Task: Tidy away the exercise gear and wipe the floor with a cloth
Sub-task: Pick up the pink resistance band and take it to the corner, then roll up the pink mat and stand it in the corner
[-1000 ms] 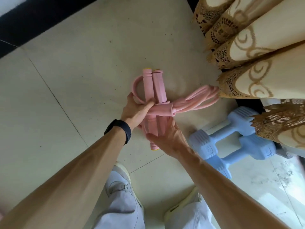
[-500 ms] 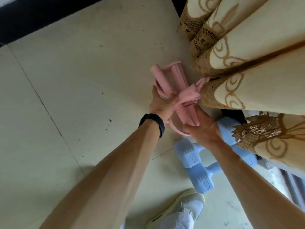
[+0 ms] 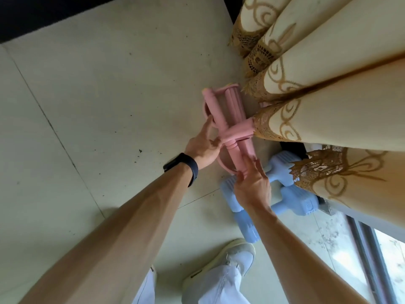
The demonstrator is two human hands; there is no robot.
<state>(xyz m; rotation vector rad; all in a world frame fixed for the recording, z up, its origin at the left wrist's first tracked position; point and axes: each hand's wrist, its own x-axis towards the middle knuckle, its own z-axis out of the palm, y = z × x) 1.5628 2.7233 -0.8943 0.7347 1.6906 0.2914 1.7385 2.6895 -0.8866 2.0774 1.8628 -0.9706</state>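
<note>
From my remote seat I see the pink pedal puller (image 3: 237, 131) lying on the tiled floor (image 3: 98, 110) at centre frame, its rope wrapped across the bars, one end tucked under the curtain (image 3: 328, 84) hem. The left hand (image 3: 202, 148) (black band at the wrist) is loose, forefinger stretched along a bar. The right hand (image 3: 252, 185) lies flat-fingered on the bars' lower ends. Two blue dumbbells (image 3: 293, 204) sit just below, right of centre.

Pink exerciser (image 3: 217, 116), pale blue dumbbells (image 3: 300, 205), cream curtain (image 3: 339, 119) with gold swirls
</note>
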